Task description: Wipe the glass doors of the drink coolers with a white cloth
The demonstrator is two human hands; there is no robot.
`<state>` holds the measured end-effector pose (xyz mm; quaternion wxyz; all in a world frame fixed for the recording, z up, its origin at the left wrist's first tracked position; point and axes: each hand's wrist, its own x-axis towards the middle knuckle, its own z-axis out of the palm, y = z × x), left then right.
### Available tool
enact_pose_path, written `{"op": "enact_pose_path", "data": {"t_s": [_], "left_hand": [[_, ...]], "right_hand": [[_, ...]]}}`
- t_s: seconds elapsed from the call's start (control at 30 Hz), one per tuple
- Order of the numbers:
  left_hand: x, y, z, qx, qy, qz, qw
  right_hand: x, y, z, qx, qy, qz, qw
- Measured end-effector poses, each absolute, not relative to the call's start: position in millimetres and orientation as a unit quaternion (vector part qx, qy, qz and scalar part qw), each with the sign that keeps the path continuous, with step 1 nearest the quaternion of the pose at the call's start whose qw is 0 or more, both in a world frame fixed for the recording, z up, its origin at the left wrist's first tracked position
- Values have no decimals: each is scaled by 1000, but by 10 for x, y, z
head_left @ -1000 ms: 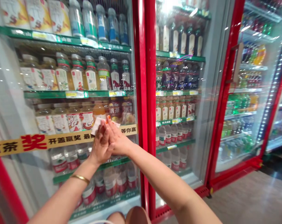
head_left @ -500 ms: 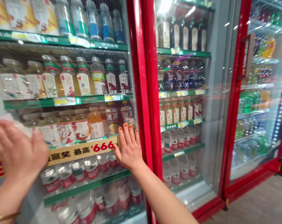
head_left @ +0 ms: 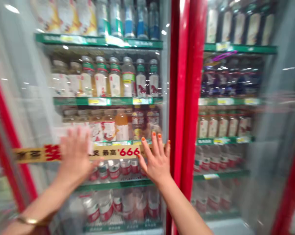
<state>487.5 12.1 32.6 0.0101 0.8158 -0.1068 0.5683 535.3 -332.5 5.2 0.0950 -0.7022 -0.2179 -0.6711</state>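
Both my hands lie against the glass door of a drinks fridge. My right hand is flat on the glass beside the red door frame, fingers spread, orange nails showing. My left hand is blurred by motion and presses a white cloth to the glass over a yellow banner sticker with red "666". A gold bangle sits on my left wrist.
Behind the glass, green shelves carry rows of tea, juice and water bottles. A second fridge door to the right shows more bottles. The view is blurred by camera motion.
From joined hands at the middle of the glass, my left hand swept left and has come back toward the centre. My right hand stays flat near the frame. The view has shifted left.
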Motion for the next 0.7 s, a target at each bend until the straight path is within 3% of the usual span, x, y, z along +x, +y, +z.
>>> {"op": "enact_pose_path", "data": {"t_s": [0.07, 0.1, 0.17, 0.27, 0.33, 0.47, 0.53, 0.7], "left_hand": [[4817, 127, 42, 808, -248, 514, -151], [4793, 188, -17, 799, -267, 507, -182], [4745, 363, 69, 815, -200, 523, -147], [4749, 483, 350, 808, -12, 588, 18], [4791, 363, 256, 789, 43, 609, 63], [4731, 119, -677, 859, -77, 505, -41], [4667, 265, -1028, 859, -66, 504, -57], [4717, 576, -993, 806, 129, 578, -15]], "right_hand": [[5357, -3365, 15, -706, -236, -660, 103], [5378, -3377, -16, -708, -243, -654, 105], [5422, -3375, -103, -710, -251, -650, 107], [5417, -3349, -283, -709, -247, -650, 117], [5375, -3343, -425, -713, -243, -645, 131], [5322, -3358, -722, -714, -248, -635, 160], [5336, -3365, -846, -712, -252, -632, 177], [5470, -3460, -985, -680, -263, -670, 137]]}}
